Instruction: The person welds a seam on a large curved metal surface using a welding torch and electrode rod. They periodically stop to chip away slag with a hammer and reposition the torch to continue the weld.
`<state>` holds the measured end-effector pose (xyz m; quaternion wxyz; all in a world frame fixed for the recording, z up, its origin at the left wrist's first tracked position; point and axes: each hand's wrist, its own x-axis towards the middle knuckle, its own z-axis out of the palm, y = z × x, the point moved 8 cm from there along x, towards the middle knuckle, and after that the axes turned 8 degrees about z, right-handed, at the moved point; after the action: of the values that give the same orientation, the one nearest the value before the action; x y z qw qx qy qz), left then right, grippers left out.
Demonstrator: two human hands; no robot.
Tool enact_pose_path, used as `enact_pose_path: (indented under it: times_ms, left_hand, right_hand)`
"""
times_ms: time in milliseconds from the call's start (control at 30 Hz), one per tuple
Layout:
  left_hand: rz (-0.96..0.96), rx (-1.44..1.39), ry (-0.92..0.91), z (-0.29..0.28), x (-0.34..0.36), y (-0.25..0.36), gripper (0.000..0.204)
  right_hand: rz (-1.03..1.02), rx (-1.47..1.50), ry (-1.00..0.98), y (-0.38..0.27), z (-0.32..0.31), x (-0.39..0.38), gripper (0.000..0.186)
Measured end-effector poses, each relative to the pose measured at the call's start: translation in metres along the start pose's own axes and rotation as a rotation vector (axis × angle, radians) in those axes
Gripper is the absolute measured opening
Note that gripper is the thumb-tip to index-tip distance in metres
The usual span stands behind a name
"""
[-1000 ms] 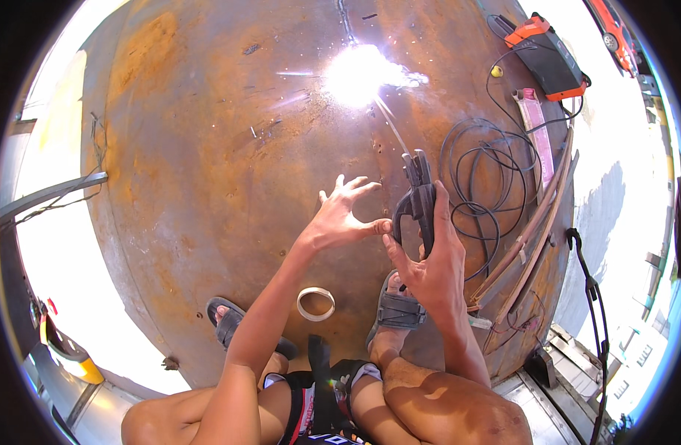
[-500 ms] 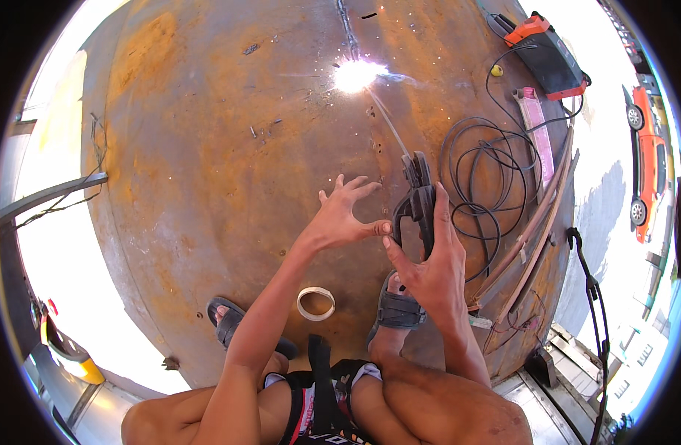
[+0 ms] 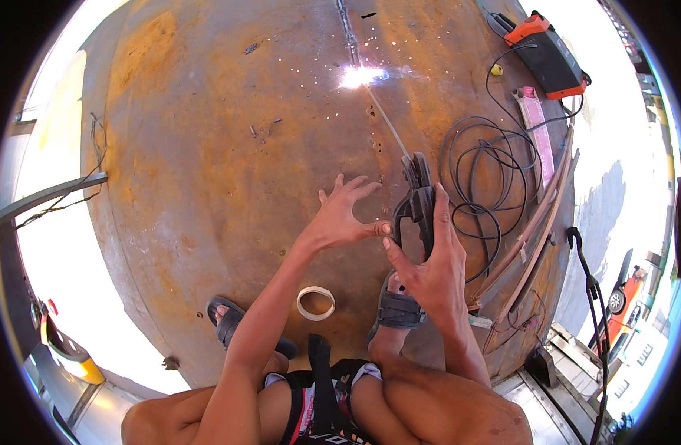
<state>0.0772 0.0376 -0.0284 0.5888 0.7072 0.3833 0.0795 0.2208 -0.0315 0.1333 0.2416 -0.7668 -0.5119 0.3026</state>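
Note:
My right hand (image 3: 433,263) grips a black electrode holder (image 3: 417,196), from which a thin welding rod (image 3: 386,119) runs up to a bright arc with sparks (image 3: 361,76), at the end of a weld bead (image 3: 346,30) on the rusty steel plate (image 3: 199,148). My left hand (image 3: 339,215) is open, fingers spread above the plate, its thumb reaching to the side of the holder; whether it touches cannot be told. A pale ring-shaped roll (image 3: 316,290) lies between my sandalled feet (image 3: 398,311).
At the right are a black-and-orange welding machine (image 3: 548,59), coiled cable (image 3: 470,200), a pink box (image 3: 535,126), long metal strips (image 3: 533,233) and a black strap (image 3: 593,297). A curved bar (image 3: 58,194) lies at the left edge. A red car (image 3: 630,297) shows beyond the plate.
The arc's glare is much smaller and dimmer than a second ago. The red car beyond the plate has moved down the frame since half a second ago. My hands have barely moved.

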Motion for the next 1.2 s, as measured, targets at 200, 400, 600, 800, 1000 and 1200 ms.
enact_pose_path:
  times_ms: [200,400,600,800,1000,1200]
  left_hand:
    - [0.009,-0.031,0.029,-0.0018,-0.0015,0.0013,0.13]
    - [0.019,0.001,0.009,-0.0001,0.0001,-0.0002,0.13]
    - [0.014,0.002,0.003,-0.0003,-0.0001,-0.0008,0.13]
    - [0.019,-0.031,0.033,-0.0013,-0.0002,0.0041,0.13]
    - [0.017,0.004,0.004,0.0002,-0.0004,0.001,0.128]
    - [0.028,0.005,0.01,-0.0001,0.0005,-0.0001,0.128]
  right_hand:
    - [0.018,0.015,-0.009,0.0021,0.002,-0.0004,0.103]
    - [0.035,0.039,0.011,0.0024,-0.0001,-0.0001,0.103]
    - [0.037,0.039,0.01,-0.0004,-0.0009,0.0003,0.103]
    - [0.013,0.0,-0.01,0.003,0.0005,-0.0003,0.104]
    - [0.07,0.019,-0.014,0.0012,-0.0015,-0.0003,0.103]
    - [0.068,0.021,-0.02,0.0011,-0.0012,-0.0003,0.104]
